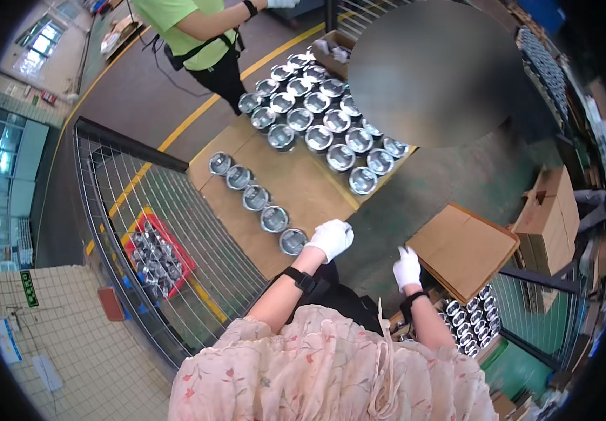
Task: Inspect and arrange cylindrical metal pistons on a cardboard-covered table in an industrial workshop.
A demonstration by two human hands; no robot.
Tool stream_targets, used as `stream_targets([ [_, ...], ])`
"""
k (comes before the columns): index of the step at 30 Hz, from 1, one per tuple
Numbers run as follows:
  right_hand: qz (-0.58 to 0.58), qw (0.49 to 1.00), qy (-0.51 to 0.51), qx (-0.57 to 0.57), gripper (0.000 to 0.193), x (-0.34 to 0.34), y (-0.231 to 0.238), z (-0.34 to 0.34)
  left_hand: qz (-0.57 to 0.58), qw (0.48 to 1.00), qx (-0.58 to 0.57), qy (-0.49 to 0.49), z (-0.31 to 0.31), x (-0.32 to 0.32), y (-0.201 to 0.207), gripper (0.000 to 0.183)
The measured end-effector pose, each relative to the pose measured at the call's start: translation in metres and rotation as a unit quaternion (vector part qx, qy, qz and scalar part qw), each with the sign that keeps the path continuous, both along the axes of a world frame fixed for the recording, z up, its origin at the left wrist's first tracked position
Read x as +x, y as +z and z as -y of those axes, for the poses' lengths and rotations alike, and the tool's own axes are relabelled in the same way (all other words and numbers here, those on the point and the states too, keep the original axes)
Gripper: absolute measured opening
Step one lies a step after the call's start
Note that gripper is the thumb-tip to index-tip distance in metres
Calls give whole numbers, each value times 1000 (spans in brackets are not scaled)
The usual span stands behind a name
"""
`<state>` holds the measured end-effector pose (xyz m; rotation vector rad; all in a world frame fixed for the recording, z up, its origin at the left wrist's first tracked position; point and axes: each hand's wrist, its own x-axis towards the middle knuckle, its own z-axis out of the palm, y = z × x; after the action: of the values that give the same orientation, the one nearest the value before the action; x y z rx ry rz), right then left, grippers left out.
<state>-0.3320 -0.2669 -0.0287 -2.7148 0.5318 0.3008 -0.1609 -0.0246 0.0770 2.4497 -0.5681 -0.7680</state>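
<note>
My left hand (pixel 331 240), in a white glove, is closed beside the nearest metal piston (pixel 293 241); its curled fingers hide whatever they may hold. That piston ends a slanting row of several shiny round pistons (pixel 256 198) standing on a brown cardboard sheet (pixel 303 186). Farther off, a dense block of pistons (pixel 318 137) stands in rows on the same surface. My right hand (pixel 407 268), also gloved in white, has its fingers partly stretched out and apart. It is close to the left edge of stacked brown cardboard sheets (pixel 463 249), and nothing shows in it.
Wire mesh panels (pixel 156 231) border the left side. Beyond them, a red crate (pixel 189 263) holds metal parts. More pistons (pixel 473 319) stand below the cardboard stack, near a carton (pixel 547 221). A person in a green shirt (pixel 184 24) stands at the far left.
</note>
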Motion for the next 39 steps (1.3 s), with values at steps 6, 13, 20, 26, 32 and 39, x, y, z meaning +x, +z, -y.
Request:
stream_targets([
  [6, 124, 968, 209, 69, 24, 171, 31, -100, 94, 969, 69, 218, -89, 90, -57, 33],
  [13, 71, 854, 484, 174, 17, 212, 2, -238, 93, 846, 120, 512, -240, 142, -133, 20],
  [20, 40, 813, 580, 18, 34, 186, -70, -307, 264, 910, 137, 289, -271, 156, -146, 34],
  [26, -17, 778, 598, -190, 42, 178, -98, -322, 205, 958, 127, 158, -233, 152, -147, 44],
  [32, -17, 837, 543, -63, 37, 180, -106, -308, 122, 952, 149, 238, -222, 166, -183, 31],
  [39, 40, 966, 251, 40, 28, 161, -62, -262, 20, 876, -164, 453, -271, 188, -199, 39],
])
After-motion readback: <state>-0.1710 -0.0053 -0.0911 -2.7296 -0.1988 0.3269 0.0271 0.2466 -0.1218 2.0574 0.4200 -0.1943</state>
